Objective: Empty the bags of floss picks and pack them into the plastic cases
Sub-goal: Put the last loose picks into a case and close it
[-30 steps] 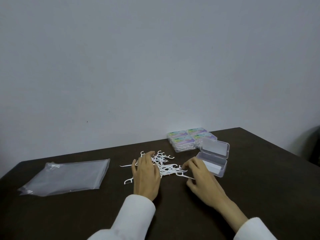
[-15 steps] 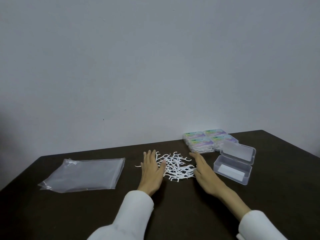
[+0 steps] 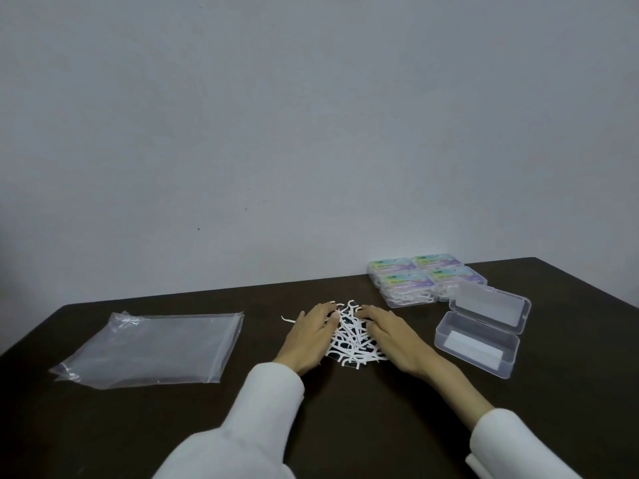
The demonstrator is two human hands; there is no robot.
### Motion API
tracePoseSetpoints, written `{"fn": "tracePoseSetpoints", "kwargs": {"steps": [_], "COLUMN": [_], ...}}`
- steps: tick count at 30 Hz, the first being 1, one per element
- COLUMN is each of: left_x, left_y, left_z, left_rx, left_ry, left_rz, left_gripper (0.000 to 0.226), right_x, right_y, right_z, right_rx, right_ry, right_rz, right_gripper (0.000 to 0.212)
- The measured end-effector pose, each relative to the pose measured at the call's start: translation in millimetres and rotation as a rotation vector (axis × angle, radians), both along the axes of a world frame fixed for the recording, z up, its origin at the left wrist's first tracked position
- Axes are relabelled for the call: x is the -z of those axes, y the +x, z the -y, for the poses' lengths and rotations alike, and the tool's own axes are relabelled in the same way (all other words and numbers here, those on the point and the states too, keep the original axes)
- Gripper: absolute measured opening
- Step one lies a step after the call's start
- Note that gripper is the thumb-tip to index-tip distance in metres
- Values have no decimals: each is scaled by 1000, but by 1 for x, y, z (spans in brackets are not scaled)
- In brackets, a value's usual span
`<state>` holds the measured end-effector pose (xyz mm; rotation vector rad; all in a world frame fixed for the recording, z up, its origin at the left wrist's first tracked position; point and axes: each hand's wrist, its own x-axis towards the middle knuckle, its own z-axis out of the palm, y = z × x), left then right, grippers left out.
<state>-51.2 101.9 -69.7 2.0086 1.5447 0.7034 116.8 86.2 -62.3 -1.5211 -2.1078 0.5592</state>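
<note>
A heap of white floss picks [image 3: 351, 342] lies on the dark table [image 3: 345, 426] at the centre. My left hand [image 3: 309, 335] rests flat against the heap's left side, fingers spread. On the right side my right hand [image 3: 390, 335] presses in the same way, so both hands cup the pile without gripping any pick. One stray pick [image 3: 287, 319] lies just left of my left hand. To the right stands an open clear plastic case [image 3: 479, 337], lid up, with a white strip inside. Behind it sit several filled, labelled cases [image 3: 425, 280].
Flat empty clear plastic bags [image 3: 155, 347] lie stacked on the left part of the table. A plain grey wall [image 3: 311, 133] rises right behind the table's far edge. White sleeves [image 3: 262, 409] cover both my forearms.
Both hands have drawn inward, squeezing the scattered floss picks into a tighter, narrower heap. The view has shifted so the cases sit further right.
</note>
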Motion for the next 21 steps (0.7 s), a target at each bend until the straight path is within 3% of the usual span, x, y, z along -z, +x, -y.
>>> {"fn": "tracePoseSetpoints", "kwargs": {"steps": [10, 14, 16, 18, 21], "left_x": [-5, -13, -19, -27, -37], "left_y": [1, -4, -10, -18, -24], "left_z": [30, 34, 35, 35, 39], "left_rx": [88, 78, 102, 181, 274], "left_ry": [-59, -68, -82, -96, -217], "left_rz": [341, 448, 482, 331, -37], "left_gripper": [32, 35, 37, 45, 85], "right_x": [-5, -11, -17, -22, -27], "right_y": [8, 17, 22, 27, 30], "right_z": [24, 29, 32, 35, 39], "right_rx": [-11, -61, -99, -172, -283], "right_ry": [-74, -121, -100, -68, -136], "right_rz": [-185, -207, -117, 30, 163], "right_gripper": [45, 57, 64, 68, 72]}}
